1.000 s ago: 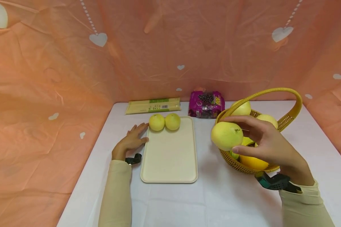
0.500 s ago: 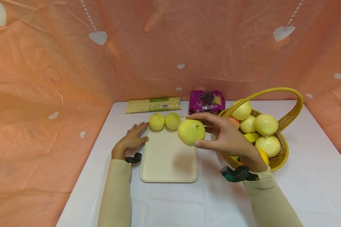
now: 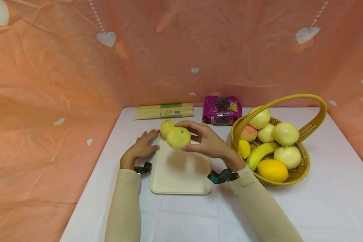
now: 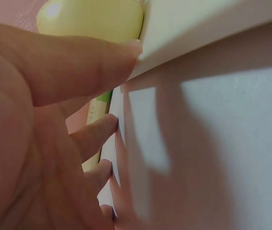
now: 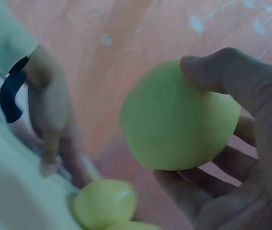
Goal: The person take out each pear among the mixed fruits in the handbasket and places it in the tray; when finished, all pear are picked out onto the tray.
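Observation:
My right hand [image 3: 207, 139] holds a round yellow-green fruit [image 3: 178, 138] between thumb and fingers, above the upper part of a cream tray [image 3: 183, 183]. The right wrist view shows the thumb on one side of this held fruit [image 5: 179, 117] and the fingers on the other. Two similar fruits lie on the tray's far left end: one [image 3: 167, 128] shows well, the other is mostly hidden behind the held fruit. My left hand [image 3: 141, 147] rests at the tray's left edge with fingers spread; its thumb [image 4: 88, 67] lies by the rim in the left wrist view.
A wicker basket [image 3: 304, 168] with a tall handle stands at the right, holding several pale round fruits, a banana [image 3: 261, 154], a peach-like fruit [image 3: 248, 133] and a yellow-orange fruit [image 3: 273, 170]. Behind the tray lie a flat beige packet [image 3: 164, 111] and a purple packet [image 3: 222, 111].
My right hand has carried the round fruit leftward from over the basket to above the tray, near the two fruits there. My left hand has stayed at the tray's edge.

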